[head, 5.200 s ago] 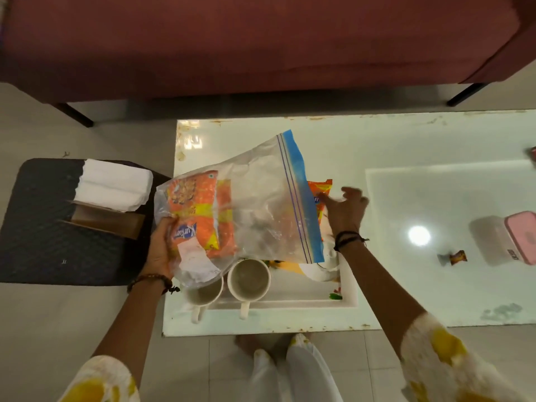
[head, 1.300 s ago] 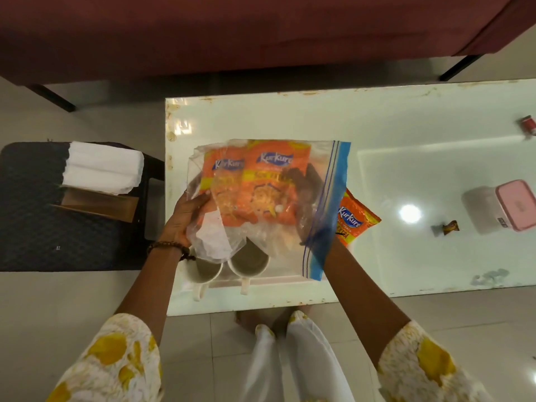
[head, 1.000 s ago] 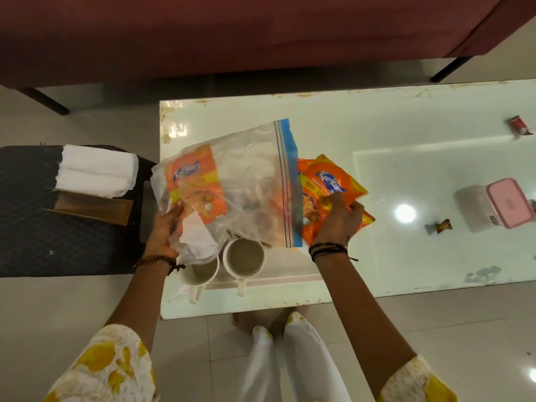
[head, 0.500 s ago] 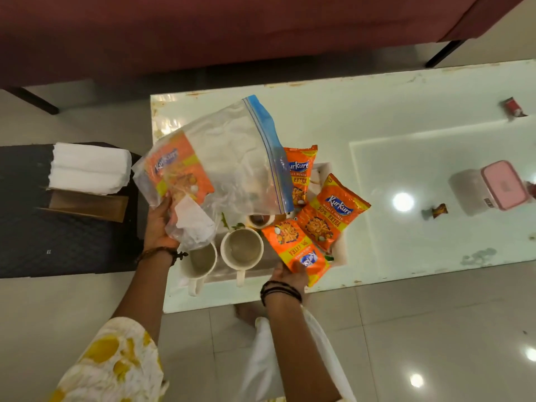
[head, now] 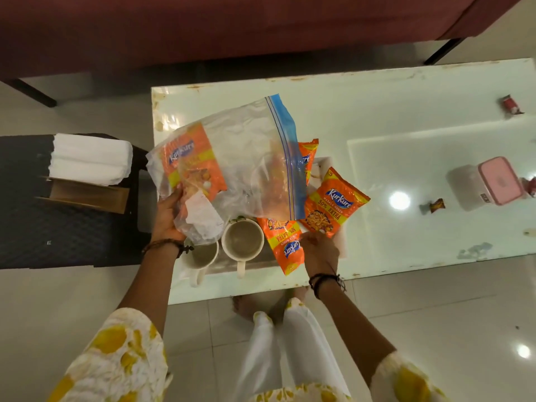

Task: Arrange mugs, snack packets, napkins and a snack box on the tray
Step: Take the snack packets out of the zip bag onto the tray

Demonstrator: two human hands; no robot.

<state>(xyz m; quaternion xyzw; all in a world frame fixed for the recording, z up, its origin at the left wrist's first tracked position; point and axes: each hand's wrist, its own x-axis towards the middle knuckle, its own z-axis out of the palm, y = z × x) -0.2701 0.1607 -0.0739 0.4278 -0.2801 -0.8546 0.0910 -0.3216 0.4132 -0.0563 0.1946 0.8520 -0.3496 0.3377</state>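
Head view: left hand [head: 166, 214] gripping zip bag [head: 232, 169] above mugs [head: 242, 240], one snack packet [head: 191, 161] still inside. Right hand [head: 319, 250], back from the bag, pinching newest packet [head: 285, 245] onto tray [head: 322, 166] beside two others. Napkins [head: 90, 158], snack box [head: 487, 184] still off-tray.

Above the bench's [head: 377, 105] near left corner the left hand [head: 166, 216] grips a clear zip bag [head: 246, 158] (one orange packet [head: 191, 158] inside), while the right hand [head: 319, 250] touches a packet [head: 285, 245] beside two mugs [head: 243, 238].
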